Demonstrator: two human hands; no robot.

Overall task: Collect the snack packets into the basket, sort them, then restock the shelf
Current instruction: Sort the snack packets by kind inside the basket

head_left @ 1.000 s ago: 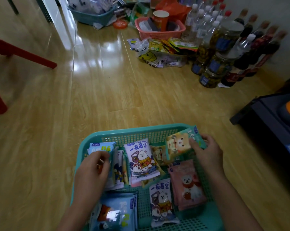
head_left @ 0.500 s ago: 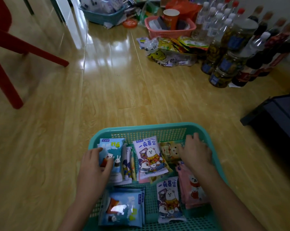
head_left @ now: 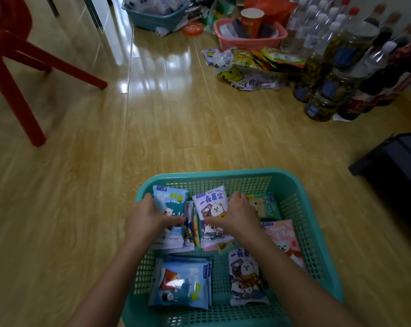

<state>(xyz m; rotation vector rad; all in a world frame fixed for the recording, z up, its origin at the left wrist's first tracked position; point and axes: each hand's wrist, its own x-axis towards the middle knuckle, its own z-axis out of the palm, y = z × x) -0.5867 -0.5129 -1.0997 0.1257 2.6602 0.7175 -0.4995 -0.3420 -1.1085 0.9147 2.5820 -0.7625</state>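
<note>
Since half a second ago, both hands have drawn toward the middle of the teal basket [head_left: 318, 234] at the lower centre of the frame. Now the left hand [head_left: 147, 218] curls its fingers around the blue packets [head_left: 169, 204] standing at the basket's upper left, thumb across their front. Just right of it, the right hand [head_left: 240, 215] grips the white bear packet [head_left: 211, 208], fingers over its right edge. More packets lie flat below, blue [head_left: 183, 284] and white [head_left: 244, 277].
</note>
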